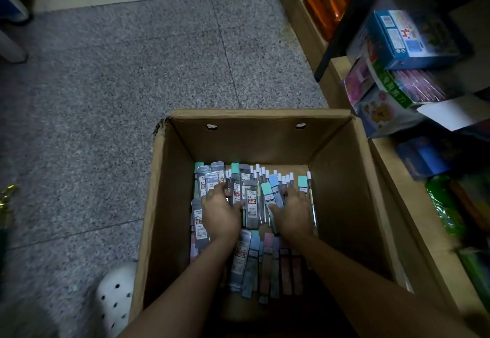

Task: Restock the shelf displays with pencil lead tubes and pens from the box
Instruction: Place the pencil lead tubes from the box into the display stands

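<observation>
An open cardboard box (339, 168) stands on the floor with many flat pencil lead tubes (251, 202) in grey, teal, blue and pink lying on its bottom. Several pens with white caps (267, 176) lie at the far side. Both my hands reach down into the box. My left hand (220, 213) rests on the grey tubes at the left, fingers spread over them. My right hand (293, 211) lies on the tubes and pens at the right, its thumb against a blue tube (275, 191). Whether either hand grips anything is hidden under the palms.
A wooden shelf unit (397, 178) runs along the right, stacked with coloured boxes (408, 43) and packets. Grey speckled floor (119, 93) lies to the left and beyond. A white shoe with black holes (116, 298) stands at the box's near left corner.
</observation>
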The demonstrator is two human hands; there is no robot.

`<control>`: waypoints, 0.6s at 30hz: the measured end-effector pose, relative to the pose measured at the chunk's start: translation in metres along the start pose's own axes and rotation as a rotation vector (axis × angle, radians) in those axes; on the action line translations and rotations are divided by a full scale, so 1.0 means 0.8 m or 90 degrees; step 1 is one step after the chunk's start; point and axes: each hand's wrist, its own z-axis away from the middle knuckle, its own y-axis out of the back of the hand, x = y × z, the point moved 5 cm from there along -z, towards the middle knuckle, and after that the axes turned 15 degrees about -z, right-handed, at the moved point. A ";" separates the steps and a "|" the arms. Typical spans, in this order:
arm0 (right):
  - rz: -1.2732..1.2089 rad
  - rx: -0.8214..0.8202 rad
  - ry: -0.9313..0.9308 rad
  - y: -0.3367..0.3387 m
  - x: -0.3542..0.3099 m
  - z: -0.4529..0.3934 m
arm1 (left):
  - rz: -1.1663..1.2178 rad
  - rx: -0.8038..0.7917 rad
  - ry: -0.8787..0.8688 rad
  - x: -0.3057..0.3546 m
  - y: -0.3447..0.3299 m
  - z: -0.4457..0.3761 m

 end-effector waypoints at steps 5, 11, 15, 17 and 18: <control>-0.083 0.027 -0.017 0.004 0.002 0.002 | 0.027 0.025 0.008 -0.002 0.003 0.006; -0.255 -0.015 -0.009 0.026 -0.012 0.027 | 0.142 0.056 -0.038 0.001 0.025 0.026; -0.287 -0.035 0.081 0.058 -0.045 0.048 | 0.261 -0.054 -0.114 0.033 0.043 0.044; -0.302 -0.027 0.120 0.081 -0.062 0.061 | 0.323 -0.128 -0.154 0.057 0.058 0.055; -0.301 -0.014 0.136 0.095 -0.070 0.068 | 0.356 -0.172 -0.167 0.070 0.068 0.062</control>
